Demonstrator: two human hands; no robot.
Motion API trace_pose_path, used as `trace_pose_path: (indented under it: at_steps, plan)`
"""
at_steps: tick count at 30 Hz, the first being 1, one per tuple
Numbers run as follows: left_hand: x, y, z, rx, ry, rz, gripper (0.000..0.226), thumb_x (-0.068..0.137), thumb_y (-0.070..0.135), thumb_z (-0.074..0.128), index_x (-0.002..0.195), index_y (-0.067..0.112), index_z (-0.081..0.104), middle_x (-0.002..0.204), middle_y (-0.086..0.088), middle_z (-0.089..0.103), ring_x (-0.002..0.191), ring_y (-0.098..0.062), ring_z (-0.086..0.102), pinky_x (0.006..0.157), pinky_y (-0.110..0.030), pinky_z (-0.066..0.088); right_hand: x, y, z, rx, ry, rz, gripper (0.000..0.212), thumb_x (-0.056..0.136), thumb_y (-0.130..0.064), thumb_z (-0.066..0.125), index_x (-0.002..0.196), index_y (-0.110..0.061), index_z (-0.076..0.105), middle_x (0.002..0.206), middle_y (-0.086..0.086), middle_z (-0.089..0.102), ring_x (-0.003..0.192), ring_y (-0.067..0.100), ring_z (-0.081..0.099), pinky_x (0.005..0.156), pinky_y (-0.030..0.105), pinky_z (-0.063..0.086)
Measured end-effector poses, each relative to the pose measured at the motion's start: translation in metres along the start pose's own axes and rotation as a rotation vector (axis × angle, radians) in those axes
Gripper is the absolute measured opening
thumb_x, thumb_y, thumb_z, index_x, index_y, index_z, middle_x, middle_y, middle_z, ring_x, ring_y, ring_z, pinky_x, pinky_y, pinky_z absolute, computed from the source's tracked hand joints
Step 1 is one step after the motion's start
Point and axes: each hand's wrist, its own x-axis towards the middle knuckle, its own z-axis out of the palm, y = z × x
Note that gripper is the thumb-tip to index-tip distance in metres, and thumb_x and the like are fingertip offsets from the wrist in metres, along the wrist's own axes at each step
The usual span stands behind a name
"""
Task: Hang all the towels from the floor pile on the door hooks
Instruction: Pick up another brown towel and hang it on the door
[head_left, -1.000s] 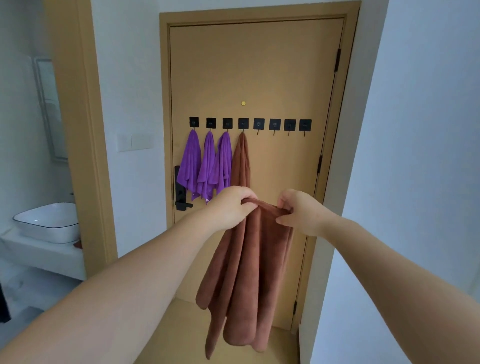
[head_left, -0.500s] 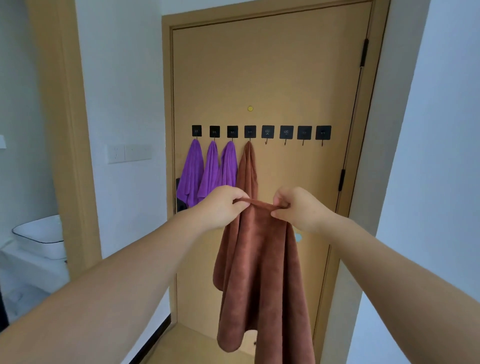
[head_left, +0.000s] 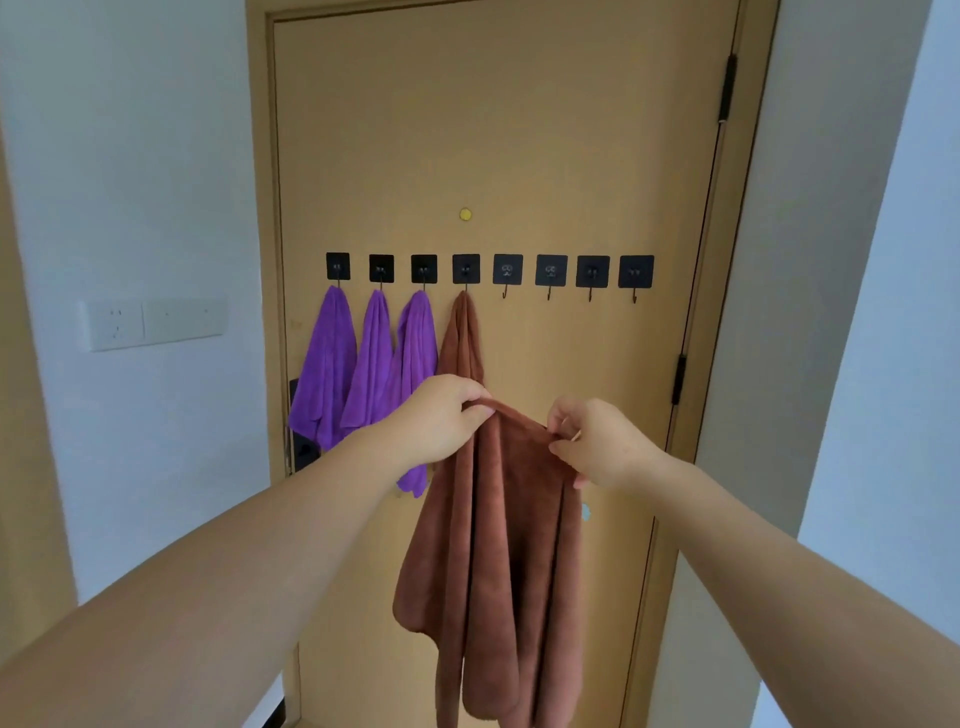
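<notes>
A brown towel (head_left: 498, 561) hangs down in front of me, its top edge stretched between my left hand (head_left: 441, 421) and my right hand (head_left: 597, 447), both pinched shut on it. Ahead is a tan door (head_left: 519, 130) with a row of black square hooks (head_left: 485, 270). Three purple towels (head_left: 363, 364) hang from the three leftmost hooks. Another brown towel (head_left: 462, 338) hangs from the hook after them, partly hidden by my left hand. The hooks to its right (head_left: 571, 273) are bare. The floor pile is out of view.
A white wall with a socket and switch plate (head_left: 150, 322) lies left of the door. A black door handle (head_left: 301, 447) shows behind the purple towels. Black hinges (head_left: 678, 379) run down the right frame, next to a white wall.
I have come closer to the door, so the hooks and towels look larger. Both hands still hold the brown towel's top edge and have spread slightly apart.
</notes>
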Motion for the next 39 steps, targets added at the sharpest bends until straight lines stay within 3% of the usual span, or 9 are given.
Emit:
trace_pose_path:
  at_steps: [6, 9, 11, 15, 22, 25, 31, 36, 39]
  plan:
    - [0.065, -0.051, -0.008, 0.017, -0.020, 0.065, 0.026, 0.098, 0.026, 0.049, 0.114, 0.015, 0.066, 0.105, 0.003, 0.066, 0.098, -0.013, 0.061, 0.088, -0.024, 0.049, 0.065, -0.003, 0.016, -0.021, 0.257, -0.026, 0.013, 0.090, -0.004, 0.052, 0.089, -0.017, 0.054, 0.074, -0.009, 0.056, 0.065, 0.020, 0.056, 0.059, 0.026, 0.046]
    - [0.096, -0.084, -0.013, 0.008, -0.031, 0.095, 0.027, 0.097, 0.029, 0.051, 0.117, 0.017, 0.063, 0.109, 0.006, 0.064, 0.101, -0.011, 0.059, 0.089, -0.025, 0.048, 0.103, -0.009, 0.023, -0.034, 0.335, -0.012, 0.013, 0.091, -0.005, 0.053, 0.092, -0.015, 0.059, 0.078, -0.007, 0.060, 0.073, 0.022, 0.059, 0.067, 0.029, 0.050]
    - [0.115, -0.102, -0.016, -0.022, -0.044, 0.112, 0.022, 0.096, 0.031, 0.053, 0.114, 0.020, 0.060, 0.100, 0.010, 0.061, 0.093, -0.008, 0.058, 0.078, -0.018, 0.045, 0.125, -0.012, 0.027, -0.035, 0.379, 0.006, 0.014, 0.091, -0.005, 0.052, 0.095, -0.014, 0.062, 0.086, -0.001, 0.065, 0.078, 0.023, 0.062, 0.071, 0.033, 0.053]
    - [0.151, -0.127, -0.021, -0.090, 0.026, 0.151, 0.010, 0.095, 0.029, 0.054, 0.092, 0.023, 0.046, 0.075, 0.008, 0.052, 0.065, -0.007, 0.049, 0.058, -0.019, 0.038, 0.166, -0.015, 0.035, -0.049, 0.445, 0.015, 0.015, 0.092, -0.005, 0.052, 0.096, -0.015, 0.063, 0.090, 0.002, 0.066, 0.079, 0.020, 0.062, 0.066, 0.027, 0.050]
    - [0.216, -0.157, -0.018, -0.153, 0.091, 0.195, 0.022, 0.095, 0.024, 0.054, 0.078, 0.020, 0.040, 0.065, 0.004, 0.043, 0.055, -0.009, 0.037, 0.053, -0.021, 0.035, 0.239, -0.001, 0.033, -0.062, 0.572, 0.025, 0.012, 0.091, -0.002, 0.050, 0.086, -0.013, 0.051, 0.076, 0.006, 0.061, 0.070, 0.025, 0.059, 0.062, 0.033, 0.050]
    - [0.243, -0.166, -0.011, -0.150, 0.145, 0.186, 0.023, 0.095, 0.021, 0.054, 0.077, 0.020, 0.040, 0.063, 0.005, 0.042, 0.053, -0.009, 0.037, 0.051, -0.020, 0.033, 0.271, 0.010, 0.031, -0.123, 0.560, -0.014, 0.026, 0.089, 0.006, 0.041, 0.081, -0.014, 0.057, 0.078, 0.004, 0.058, 0.067, 0.021, 0.053, 0.055, 0.022, 0.044]
    - [0.302, -0.179, -0.001, -0.131, 0.209, 0.209, 0.022, 0.094, 0.015, 0.056, 0.077, 0.019, 0.043, 0.062, 0.010, 0.039, 0.054, -0.007, 0.034, 0.051, -0.016, 0.028, 0.336, 0.036, 0.021, -0.142, 0.564, -0.084, 0.034, 0.096, 0.002, 0.040, 0.108, -0.008, 0.071, 0.115, 0.009, 0.064, 0.107, 0.024, 0.059, 0.090, 0.021, 0.041]
    - [0.352, -0.183, 0.006, -0.065, 0.262, 0.240, 0.012, 0.093, 0.011, 0.055, 0.086, 0.020, 0.057, 0.073, 0.012, 0.043, 0.064, -0.005, 0.040, 0.057, -0.013, 0.029, 0.379, 0.051, 0.008, -0.190, 0.580, -0.151, 0.035, 0.098, 0.001, 0.039, 0.120, -0.005, 0.065, 0.115, 0.011, 0.060, 0.107, 0.024, 0.055, 0.084, 0.016, 0.034]
    - [0.379, -0.185, 0.018, 0.003, 0.266, 0.220, 0.021, 0.095, 0.012, 0.052, 0.111, 0.018, 0.064, 0.097, 0.008, 0.046, 0.080, -0.006, 0.045, 0.074, -0.013, 0.032, 0.400, 0.060, 0.002, -0.208, 0.579, -0.160, 0.034, 0.097, 0.003, 0.037, 0.118, -0.002, 0.064, 0.113, 0.014, 0.058, 0.105, 0.025, 0.053, 0.080, 0.015, 0.033]
